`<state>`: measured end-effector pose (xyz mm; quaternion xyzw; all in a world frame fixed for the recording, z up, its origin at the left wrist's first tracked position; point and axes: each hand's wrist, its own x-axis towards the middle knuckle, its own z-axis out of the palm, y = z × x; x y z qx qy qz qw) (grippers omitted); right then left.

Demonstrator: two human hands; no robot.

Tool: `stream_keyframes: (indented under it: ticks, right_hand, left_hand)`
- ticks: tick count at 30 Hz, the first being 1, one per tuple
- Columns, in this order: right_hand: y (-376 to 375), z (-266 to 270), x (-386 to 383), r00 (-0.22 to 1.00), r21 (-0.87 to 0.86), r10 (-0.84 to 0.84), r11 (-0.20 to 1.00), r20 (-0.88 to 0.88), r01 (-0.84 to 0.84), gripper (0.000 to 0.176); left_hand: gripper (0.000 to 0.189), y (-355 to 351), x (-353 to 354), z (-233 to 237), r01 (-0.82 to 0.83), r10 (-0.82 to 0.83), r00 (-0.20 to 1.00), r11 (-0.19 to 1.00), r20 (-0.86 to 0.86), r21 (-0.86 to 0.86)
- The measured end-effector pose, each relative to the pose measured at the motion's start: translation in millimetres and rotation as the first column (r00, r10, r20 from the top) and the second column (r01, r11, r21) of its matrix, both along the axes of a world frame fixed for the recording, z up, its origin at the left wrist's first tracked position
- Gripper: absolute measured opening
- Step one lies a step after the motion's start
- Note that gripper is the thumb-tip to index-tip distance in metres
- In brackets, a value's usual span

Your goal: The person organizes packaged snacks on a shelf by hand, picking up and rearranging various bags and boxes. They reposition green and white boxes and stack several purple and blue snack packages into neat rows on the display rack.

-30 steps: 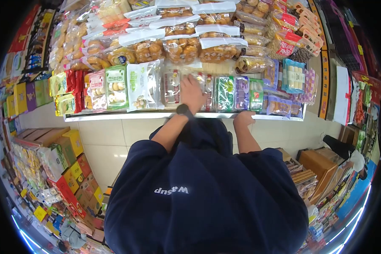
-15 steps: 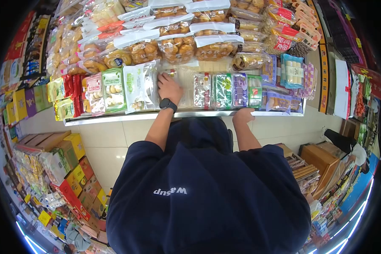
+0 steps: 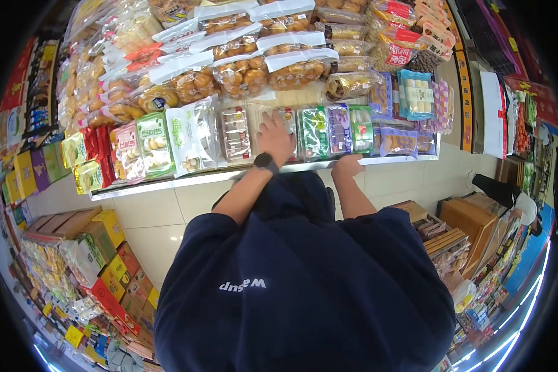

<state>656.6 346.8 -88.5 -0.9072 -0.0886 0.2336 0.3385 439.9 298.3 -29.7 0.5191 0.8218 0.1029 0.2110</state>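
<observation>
My left hand [image 3: 276, 137], with a dark watch on the wrist, lies palm down with its fingers apart on a clear pack with a red label [image 3: 289, 121]. It partly covers that pack. To its left stands a similar pack of brown pieces [image 3: 236, 135]; farther left is a white and green bag [image 3: 194, 139]. On the right are a green pack [image 3: 313, 132] and a purple pack [image 3: 339, 130]. My right hand [image 3: 348, 167] is closed at the shelf's metal rim [image 3: 390, 159], its fingers partly hidden.
Rows of bagged pastries [image 3: 242, 75] cover the back of the display. Stacked cartons [image 3: 113, 270] stand on the floor at the left. A wooden cabinet [image 3: 468, 234] is at the lower right, with another person [image 3: 508, 195] beyond it.
My left hand has moved right, from beside the white and green bag to the red-labelled pack. The pack of brown pieces now shows to its left. The view has shifted slightly.
</observation>
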Motion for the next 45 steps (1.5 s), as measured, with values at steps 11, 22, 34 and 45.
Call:
stream_keyframes:
  ticks: [11, 22, 34, 45]
  right_hand:
    - [-1, -21, 13, 1.000, 0.051, 0.011, 0.999, 0.006, -0.011, 0.071]
    - [0, -10, 3, 1.000, 0.049, -0.021, 0.999, 0.006, 0.021, 0.064]
    - [0, -13, 6, 1.000, 0.034, -0.004, 0.999, -0.006, 0.004, 0.066]
    - [0, -3, 0, 1.000, 0.040, -0.010, 0.999, 0.003, 0.010, 0.066]
  left_hand:
    - [0.096, 16, 7, -9, -0.106, 0.114, 0.981, 0.993, 0.155, -0.059]
    - [0.092, -17, -78, 25, -0.272, 0.268, 0.960, 0.961, -0.077, -0.048]
    - [0.079, -18, -89, -13, -0.282, 0.271, 0.952, 0.957, -0.140, -0.065]
    - [0.089, -19, -88, -13, -0.279, 0.269, 0.956, 0.956, -0.113, -0.086]
